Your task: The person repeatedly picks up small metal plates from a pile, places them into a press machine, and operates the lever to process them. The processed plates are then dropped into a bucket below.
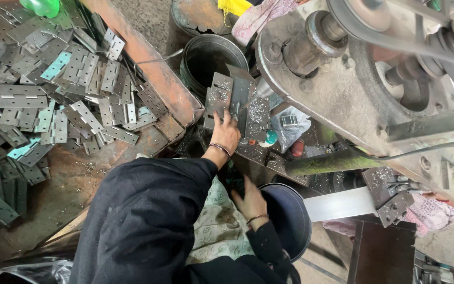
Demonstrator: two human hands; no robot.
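1. We see the left hand [226, 132] stretched forward with its fingers laid on an opened metal hinge [230, 100] that stands on the machine bed; the fingers rest flat against the hinge leaf rather than curling round it, and we cannot tell whether they grip its edge.
2. We see the right hand [250, 201] drawn in close to the body, fingers loosely bent, touching the rim of a dark round bucket [290, 218]; it holds nothing that we can make out.
3. Both wrists carry thin bracelets, and both arms wear dark sleeves.
4. Just beyond the left hand, past the hinge, stands a dark metal can [209, 59] with an open mouth.
5. To the right of the left hand rises a heavy press machine [353, 89] with a belt wheel; metal chips lie scattered around the hinge.
6. Well to the left of both hands, a rusty tray [148, 58] bears a pile of flat hinges [48, 89].
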